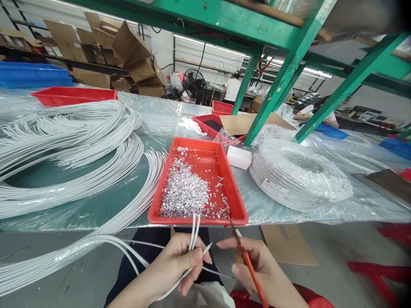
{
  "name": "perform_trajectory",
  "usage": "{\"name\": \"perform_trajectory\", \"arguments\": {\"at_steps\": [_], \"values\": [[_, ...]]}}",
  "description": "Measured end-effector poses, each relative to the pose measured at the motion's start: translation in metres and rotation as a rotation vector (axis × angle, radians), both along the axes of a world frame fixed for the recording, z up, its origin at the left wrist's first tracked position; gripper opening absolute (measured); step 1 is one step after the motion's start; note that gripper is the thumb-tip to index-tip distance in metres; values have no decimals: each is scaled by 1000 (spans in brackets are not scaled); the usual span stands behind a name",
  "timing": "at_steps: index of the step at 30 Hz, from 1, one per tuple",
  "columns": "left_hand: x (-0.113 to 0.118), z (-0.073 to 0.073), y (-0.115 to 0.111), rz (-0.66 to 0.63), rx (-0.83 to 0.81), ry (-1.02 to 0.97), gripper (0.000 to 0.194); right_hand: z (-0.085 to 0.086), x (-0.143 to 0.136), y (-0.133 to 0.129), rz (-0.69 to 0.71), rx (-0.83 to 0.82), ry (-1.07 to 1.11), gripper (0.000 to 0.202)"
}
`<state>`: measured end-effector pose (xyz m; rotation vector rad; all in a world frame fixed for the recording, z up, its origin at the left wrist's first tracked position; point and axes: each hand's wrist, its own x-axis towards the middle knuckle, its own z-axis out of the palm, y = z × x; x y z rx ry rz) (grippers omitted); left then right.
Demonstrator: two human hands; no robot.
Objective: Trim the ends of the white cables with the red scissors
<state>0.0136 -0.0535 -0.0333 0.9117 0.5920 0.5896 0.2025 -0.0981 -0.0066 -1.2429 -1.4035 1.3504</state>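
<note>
My left hand (184, 261) is closed around a few white cables (195, 229). Two of their ends point up towards the red tray, and another cable end juts right past my thumb. In my right hand (260, 265) lies a slim hand tool (248, 259) with an orange-red handle and a dark, narrow tip; its exact kind is unclear. That tip is angled up near the tray's front edge, apart from the cables. Just beyond both hands, a red tray (236, 192) holds a heap of tiny silvery metal pieces (184, 188), thickest on its left side.
Large loops of white cable (128, 171) cover the table's left side, trailing over its front edge. A wrapped cable coil (298, 175) and small white box (239, 157) sit right. Green frame posts (276, 90) rise behind. Two people (231, 89) work farther back.
</note>
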Motion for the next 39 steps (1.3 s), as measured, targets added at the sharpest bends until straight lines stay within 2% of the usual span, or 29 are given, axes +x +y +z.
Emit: {"name": "perform_trajectory", "arguments": {"at_steps": [3,7,9,13,19,25,29,35,37,39], "values": [[2,2,-5,-6,100,107,40,-5,-24,10,-43,-66,247,23],[2,5,-9,58,228,138,39,-13,-44,16,-32,-159,497,36],[1,6,-9,65,262,133,38,-21,-48,14,-33,-181,540,39],[1,2,-7,103,284,129,35,-30,-49,9,-131,-141,529,34],[0,-4,-7,110,230,144,36,-21,-47,5,-270,-13,347,25],[-1,-3,-9,75,168,127,37,-17,-44,2,-260,-2,253,20],[-2,-3,-9,64,204,133,35,-16,-43,3,-256,-2,261,17],[4,-4,-8,219,330,151,29,-22,-53,3,-281,-57,400,30],[5,-4,-7,205,281,104,30,-26,-56,4,-247,-100,462,37],[4,-6,-6,129,190,62,33,-28,-58,5,-206,-128,485,42]]}}
